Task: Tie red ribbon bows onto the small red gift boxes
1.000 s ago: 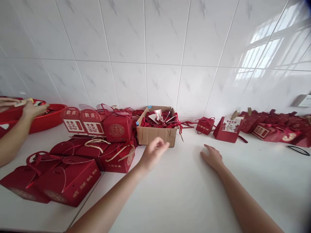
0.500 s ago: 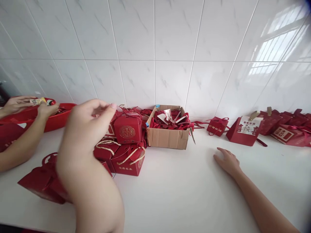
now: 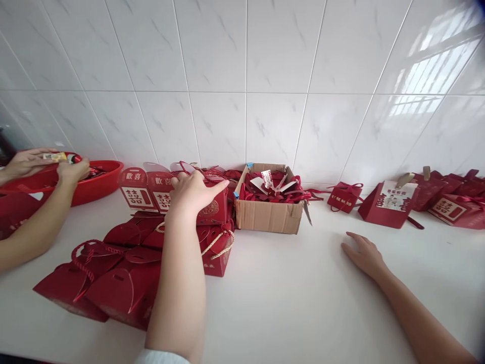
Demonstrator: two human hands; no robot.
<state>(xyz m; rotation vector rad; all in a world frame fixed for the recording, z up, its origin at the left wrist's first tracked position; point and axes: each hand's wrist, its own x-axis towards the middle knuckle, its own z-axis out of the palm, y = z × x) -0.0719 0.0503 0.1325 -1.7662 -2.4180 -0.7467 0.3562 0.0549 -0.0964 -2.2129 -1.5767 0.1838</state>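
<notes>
My left hand (image 3: 189,194) reaches over the top of a red gift box (image 3: 212,211) with a gold round emblem. Its thumb is stretched out and its fingers are apart. Whether the fingertips touch the box or its twisted red cord is hidden. Below stands another red box (image 3: 217,258) with a cream rope handle. Just left of the hand are tall red boxes (image 3: 136,192) with white double-happiness labels. On the white tabletop my right hand (image 3: 364,255) lies flat, fingers loosely spread, holding nothing.
A cardboard box (image 3: 265,217) of red ribbons stands against the tiled wall. More red boxes (image 3: 125,288) sit at front left, others (image 3: 390,205) at right. Far left, a co-worker's hands (image 3: 68,169) hold small packets over a red basin (image 3: 102,182).
My left hand has moved right and forward, from above the left boxes to the top of the emblem box. My right hand stays on the table. The view has shifted slightly.
</notes>
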